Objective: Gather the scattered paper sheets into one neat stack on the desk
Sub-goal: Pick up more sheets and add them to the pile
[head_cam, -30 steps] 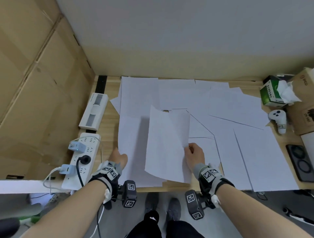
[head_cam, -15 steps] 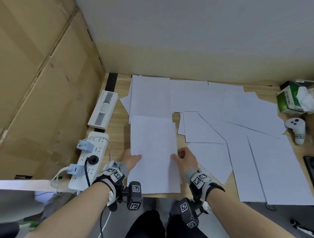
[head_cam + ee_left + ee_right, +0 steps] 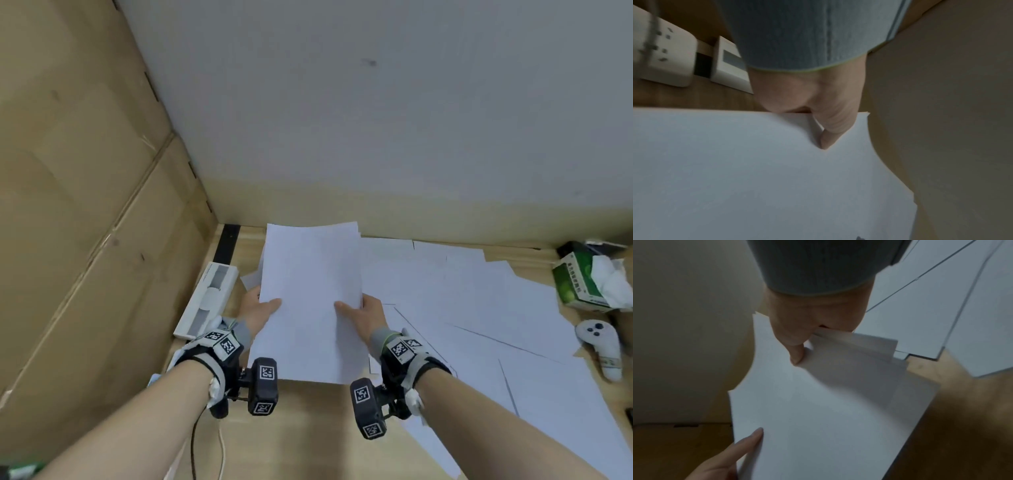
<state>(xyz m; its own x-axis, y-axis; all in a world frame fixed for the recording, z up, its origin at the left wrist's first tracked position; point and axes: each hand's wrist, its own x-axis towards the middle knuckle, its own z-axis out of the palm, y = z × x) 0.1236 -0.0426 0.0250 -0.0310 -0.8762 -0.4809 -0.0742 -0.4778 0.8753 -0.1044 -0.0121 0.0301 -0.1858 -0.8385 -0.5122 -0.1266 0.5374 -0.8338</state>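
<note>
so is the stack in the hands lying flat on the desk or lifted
Lifted: both hands hold the stack tilted up, its far edge raised above the loose sheets.

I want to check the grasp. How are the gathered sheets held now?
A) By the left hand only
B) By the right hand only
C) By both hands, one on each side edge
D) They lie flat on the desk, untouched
C: the left hand and the right hand each grip a side edge of the sheets, thumbs on top.
</note>
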